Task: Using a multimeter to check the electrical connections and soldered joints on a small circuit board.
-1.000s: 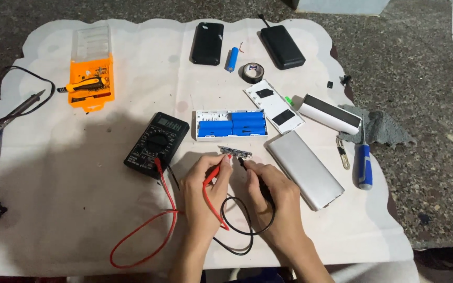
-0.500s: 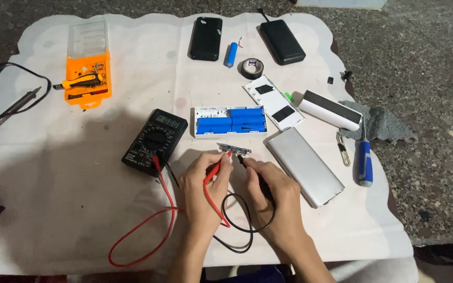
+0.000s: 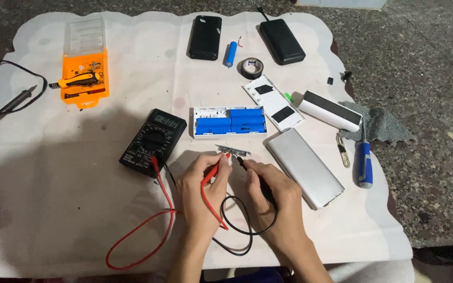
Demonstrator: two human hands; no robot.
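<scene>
The left hand (image 3: pixel 201 191) gripped the red probe (image 3: pixel 212 176), the right hand (image 3: pixel 271 194) the black probe (image 3: pixel 251 170); both tips touched the board (image 3: pixel 233 151) at 12 o'clock.

Both probe tips have closed in on the small circuit board (image 3: pixel 233 151) since a second ago.

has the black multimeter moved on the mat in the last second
No. The black multimeter keeps its place left of the white battery tray; only the camera view shifted slightly.

lay spread over a white cloth (image 3: pixel 53 220): orange tool box (image 3: pixel 84 71), soldering iron (image 3: pixel 11 105), two black power banks (image 3: pixel 204 36), tape roll (image 3: pixel 252 67), silver case (image 3: pixel 304 167), blue screwdriver (image 3: pixel 363 162), grey rag (image 3: pixel 386 126).
</scene>
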